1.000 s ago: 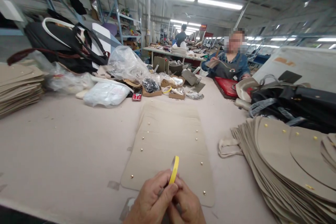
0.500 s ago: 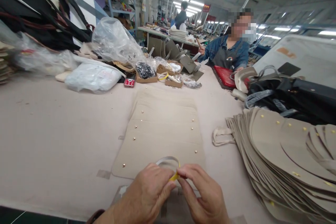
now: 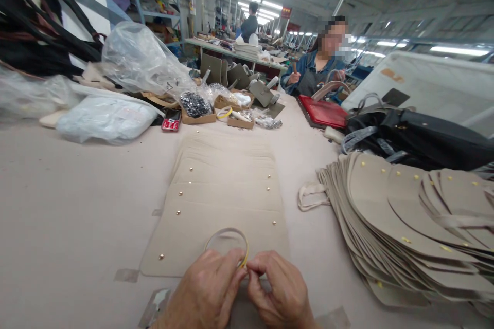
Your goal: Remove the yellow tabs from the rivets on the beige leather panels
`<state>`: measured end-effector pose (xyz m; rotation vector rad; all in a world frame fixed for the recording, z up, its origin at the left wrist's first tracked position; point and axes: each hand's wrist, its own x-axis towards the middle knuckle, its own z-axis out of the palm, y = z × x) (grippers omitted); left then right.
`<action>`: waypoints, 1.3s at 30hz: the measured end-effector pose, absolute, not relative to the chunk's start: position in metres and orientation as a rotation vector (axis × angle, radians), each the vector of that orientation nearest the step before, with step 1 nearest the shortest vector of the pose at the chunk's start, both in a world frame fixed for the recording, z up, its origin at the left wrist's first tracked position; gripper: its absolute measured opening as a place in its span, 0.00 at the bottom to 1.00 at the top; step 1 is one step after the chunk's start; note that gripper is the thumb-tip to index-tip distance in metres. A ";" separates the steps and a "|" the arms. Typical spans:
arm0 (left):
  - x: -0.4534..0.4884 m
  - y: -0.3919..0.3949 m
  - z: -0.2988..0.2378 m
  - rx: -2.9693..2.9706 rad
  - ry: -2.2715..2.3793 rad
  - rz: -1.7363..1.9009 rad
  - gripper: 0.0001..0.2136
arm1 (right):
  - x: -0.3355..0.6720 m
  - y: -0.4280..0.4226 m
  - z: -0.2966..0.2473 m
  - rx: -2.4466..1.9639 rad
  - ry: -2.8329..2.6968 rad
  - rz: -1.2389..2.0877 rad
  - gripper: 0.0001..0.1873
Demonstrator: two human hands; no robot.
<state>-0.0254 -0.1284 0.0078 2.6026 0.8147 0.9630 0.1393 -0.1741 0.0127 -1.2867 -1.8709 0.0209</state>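
One tape ring [image 3: 247, 248] has turned since the first picture, so its hole shows. Left hand [image 3: 200, 282] pinches it; right hand [image 3: 282, 284] has its fingertips together beside it, holding what, I can't tell. Just past: one stack of sheets [image 3: 224, 205], at least seven gold studs [image 3: 161, 257]. To the right, one pile [image 3: 378, 205] already has yellow bits [image 3: 406, 240]; the stack shows none. Farther: one more ring [image 3: 230, 111].

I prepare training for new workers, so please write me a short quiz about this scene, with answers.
1. What does the left hand hold? a) a black bag; b) a thin yellow-and-grey ring; c) a wooden hammer.
2. True or false: the small red-and-black keypad phone lies farther left than the flat red item.
3. Fill in: the stacked flat beige sheets carry small ____-coloured round studs.
Key: 1. b; 2. true; 3. gold.
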 end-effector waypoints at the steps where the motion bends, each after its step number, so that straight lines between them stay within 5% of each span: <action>1: -0.024 -0.128 0.007 2.608 0.811 0.993 0.10 | 0.140 -0.174 0.012 -1.297 -1.859 0.005 0.11; 10: -0.006 -0.123 0.020 2.640 0.716 0.875 0.11 | 0.145 -0.182 0.015 -1.424 -1.679 0.006 0.10; 16: 0.012 -0.126 0.033 2.698 0.492 1.024 0.10 | 0.165 -0.182 0.012 -1.621 -0.827 0.915 0.13; 21: 0.012 -0.121 0.013 2.737 0.719 0.801 0.10 | 0.198 -0.189 0.013 -1.653 -0.681 1.219 0.21; 28: 0.012 -0.114 -0.005 2.808 0.855 0.275 0.05 | 0.199 -0.197 0.005 -1.829 -0.799 1.227 0.19; 39: 0.012 -0.115 -0.002 2.734 0.847 0.200 0.04 | 0.189 -0.188 0.012 -2.117 -1.314 0.936 0.13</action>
